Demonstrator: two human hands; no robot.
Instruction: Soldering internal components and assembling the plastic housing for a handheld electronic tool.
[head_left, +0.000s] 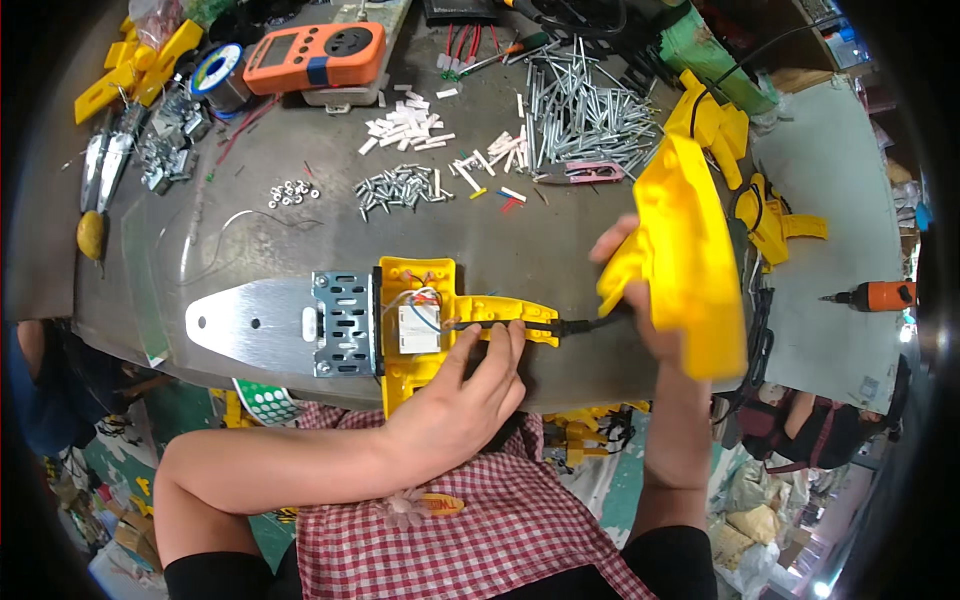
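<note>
On the table in front of me lies a yellow plastic housing half (418, 268) with a handle, open side up. A white rectangular module (418, 330) and thin wires sit inside it. A slotted metal plate with a rounded, pointed end (255, 325) sticks out to its left. My left hand (465, 390) presses its fingertips together on the black cable (540, 326) lying along the handle. Raised at the right, my right hand (640, 285) grips another yellow housing half (690, 240), which is tilted and blurred; part of the hand is hidden behind it.
Long screws (585, 110), short screws (395, 188), white sleeves (408, 125) and nuts (293, 193) lie in piles beyond the housing. An orange meter (315, 58) and solder spool (220, 78) stand at the back left. An orange power screwdriver (880, 296) lies far right.
</note>
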